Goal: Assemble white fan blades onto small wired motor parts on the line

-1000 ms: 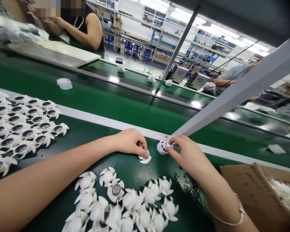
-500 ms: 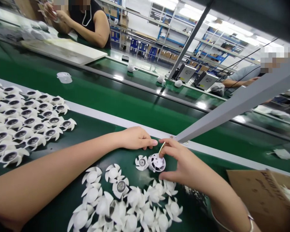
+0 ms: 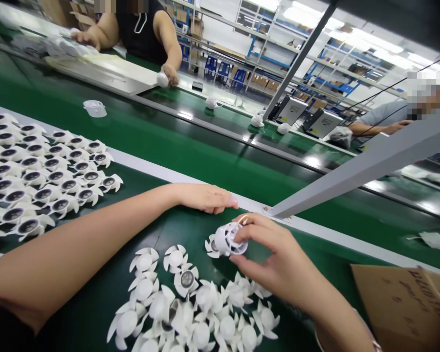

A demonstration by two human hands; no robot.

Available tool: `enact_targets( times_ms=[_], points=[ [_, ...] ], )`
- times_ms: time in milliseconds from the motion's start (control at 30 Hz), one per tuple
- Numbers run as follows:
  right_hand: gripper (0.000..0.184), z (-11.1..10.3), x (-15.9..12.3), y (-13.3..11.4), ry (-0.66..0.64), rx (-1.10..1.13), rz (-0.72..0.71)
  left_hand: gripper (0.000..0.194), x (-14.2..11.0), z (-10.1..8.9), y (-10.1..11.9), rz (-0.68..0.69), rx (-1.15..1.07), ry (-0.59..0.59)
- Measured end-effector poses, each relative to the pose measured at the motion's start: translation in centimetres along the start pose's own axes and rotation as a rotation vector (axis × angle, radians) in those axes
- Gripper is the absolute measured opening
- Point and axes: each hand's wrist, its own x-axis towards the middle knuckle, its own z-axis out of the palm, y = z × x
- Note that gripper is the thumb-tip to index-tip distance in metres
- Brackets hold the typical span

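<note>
Housing (image 3: 227,239) in the right hand (image 3: 278,249) overlaps a fan (image 3: 212,246).

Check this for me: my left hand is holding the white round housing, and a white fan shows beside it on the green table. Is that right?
Not quite: the head view shows your right hand holding the white round housing, not your left hand. The white fan does show beside it on the green table.
</note>
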Motion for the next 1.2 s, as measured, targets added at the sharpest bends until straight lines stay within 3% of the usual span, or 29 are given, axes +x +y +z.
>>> enact_targets(
  times_ms=[133,300,467,667,767,867,933,1000,1067,1133,1200],
  points=[
    [0.016,1.9,-0.2,-0.1,-0.135,-0.147,-0.003,0.073,-0.7,-0.8,0.1,-0.05,-0.005,-0.177],
    [0.018,3.4,0.0,0.8,-0.09,-0.204,-0.031,0.068,-0.6,-0.5,0.5,-0.102,0.045,-0.207],
    [0.017,4.1,0.4,-0.2,-0.075,-0.383,-0.016,0.076,-0.5,-0.7,0.6,-0.185,0.079,-0.256],
    [0.01,3.2,0.4,0.8,-0.148,-0.312,-0.04,0.072,-1.9,-1.1,2.4,-0.258,0.194,-0.236],
    [0.019,1.6,0.2,2.5,-0.015,-0.461,0.015,0.073,-3.1,-0.6,4.5,-0.457,0.44,-0.255],
    [0.04,-0.9,-0.1,4.0,0.244,-0.635,0.077,0.071,-3.4,1.5,6.6,-0.711,0.78,-0.126],
    [0.037,-2.9,-0.5,4.6,0.294,-0.622,0.132,0.073,-3.1,3.1,7.4,-0.78,0.887,-0.089],
    [0.024,-4.5,-1.1,4.9,0.192,-0.554,0.26,0.08,-2.8,4.1,7.6,-0.77,0.915,-0.098],
    [0.019,-5.4,-1.7,5.0,-0.036,-0.49,0.433,0.084,-2.8,4.2,7.5,-0.698,0.891,-0.113],
    [0.023,-5.4,-2.2,5.1,-0.287,-0.455,0.573,0.08,-3.1,3.7,7.2,-0.591,0.84,-0.117],
    [0.024,-5.0,-2.4,4.9,-0.449,-0.466,0.65,0.067,-3.6,2.9,6.9,-0.469,0.798,-0.106]
  ],
)
